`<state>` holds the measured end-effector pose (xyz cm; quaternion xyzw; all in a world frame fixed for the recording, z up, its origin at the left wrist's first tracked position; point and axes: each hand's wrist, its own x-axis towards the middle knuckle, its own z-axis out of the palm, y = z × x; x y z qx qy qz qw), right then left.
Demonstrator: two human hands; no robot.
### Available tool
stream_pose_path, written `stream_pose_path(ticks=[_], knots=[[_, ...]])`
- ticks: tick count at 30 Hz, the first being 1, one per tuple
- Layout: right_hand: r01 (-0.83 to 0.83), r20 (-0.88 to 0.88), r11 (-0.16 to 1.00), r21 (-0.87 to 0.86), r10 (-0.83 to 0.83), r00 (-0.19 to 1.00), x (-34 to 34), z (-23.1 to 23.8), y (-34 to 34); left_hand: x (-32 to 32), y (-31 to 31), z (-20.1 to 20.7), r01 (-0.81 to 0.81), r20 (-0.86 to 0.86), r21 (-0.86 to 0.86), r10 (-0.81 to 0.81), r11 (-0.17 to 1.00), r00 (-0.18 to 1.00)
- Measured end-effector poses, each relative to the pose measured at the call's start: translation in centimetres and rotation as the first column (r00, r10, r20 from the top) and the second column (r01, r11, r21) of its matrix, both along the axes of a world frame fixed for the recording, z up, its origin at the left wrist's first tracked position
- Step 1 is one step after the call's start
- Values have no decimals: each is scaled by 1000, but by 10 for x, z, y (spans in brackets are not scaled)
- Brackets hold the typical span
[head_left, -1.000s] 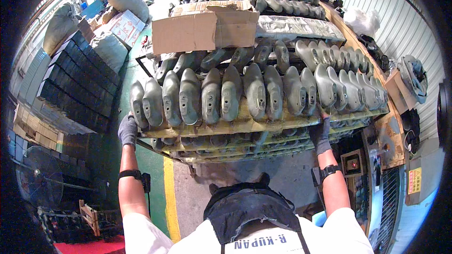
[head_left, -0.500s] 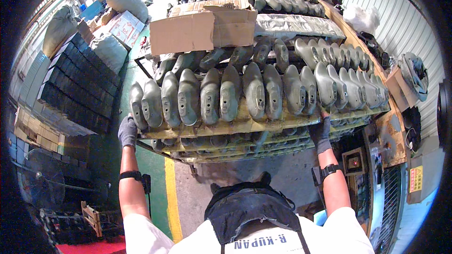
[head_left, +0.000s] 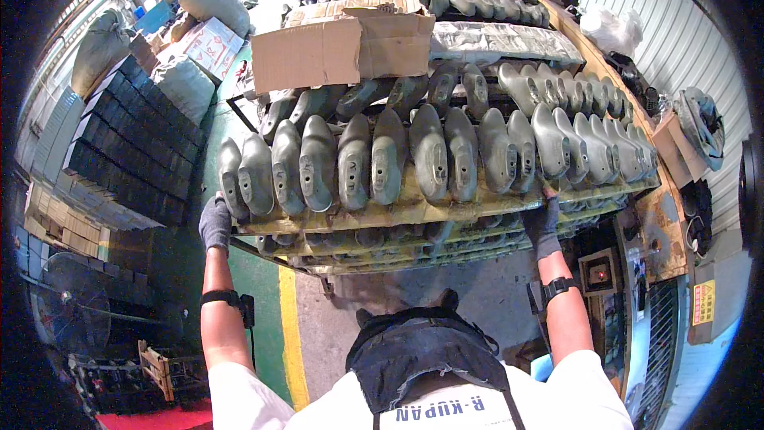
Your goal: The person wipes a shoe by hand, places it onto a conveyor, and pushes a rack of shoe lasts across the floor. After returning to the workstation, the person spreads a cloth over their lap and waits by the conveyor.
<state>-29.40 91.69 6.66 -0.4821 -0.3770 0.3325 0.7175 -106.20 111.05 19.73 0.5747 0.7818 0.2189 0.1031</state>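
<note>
Locate rack [head_left: 430,217] across centre of frame, w/ yellowish front edge toward lower half and further tiers [head_left: 334,248] visible below. Find shoe lasts [head_left: 429,143], grey-green, lined up on top tier just behind front edge. Note close side-by-side spacing, prob. to save space and limit toppling; note holes facing lower edge of frame, perhaps for easy access.

Find L hand [head_left: 215,223], gloved, at front corner of rack, centre left of frame, beside outermost last. Find R hand [head_left: 543,227], also gloved, on front edge, right of centre. Observe wide hand spacing: prob. chosen for even control of both ends of a long, loaded frame. Observe both arms reaching fwd. from lower edge, approx. parallel, prob. for balanced force.

Check fingers: L curled round corner, tips hidden; R bent over edge, partly visible. Cannot tell, either side, whether clamped tight or merely resting. See no last in either hand; contact w/ rack only, prob. to avoid disturbing load.

Ref. cardboard [head_left: 306,64], upper centre-left, behind front row: prob. laid there as cover. Cannot tell contents beneath.
</note>
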Motion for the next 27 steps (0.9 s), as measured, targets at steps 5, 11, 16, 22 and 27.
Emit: stream_pose_path(ticks=[5, 11, 16, 22, 27], knots=[[-9, 79, 998, -57, 13, 997, -5, 8, -2, -3, 3, -3, -2, -43, -35, 0, 999, 999], [-116, -337, 992, 45, 124, 933, -17, 24, -4, -9, 7, -11, 4, -20, 2, -4, 1000, 1000], [-144, -362, 987, 70, 160, 918, -13, 18, -4, -7, 6, -9, -1, 2, -8, 1, 1000, 1000], [-118, -149, 993, 23, 120, 982, -7, 10, -3, -3, 3, -4, -19, 6, -17, 19, 1000, 1000], [-168, -476, 982, 84, 188, 859, -16, 24, -5, -3, 3, -3, -27, -6, -21, 27, 999, 1000]])
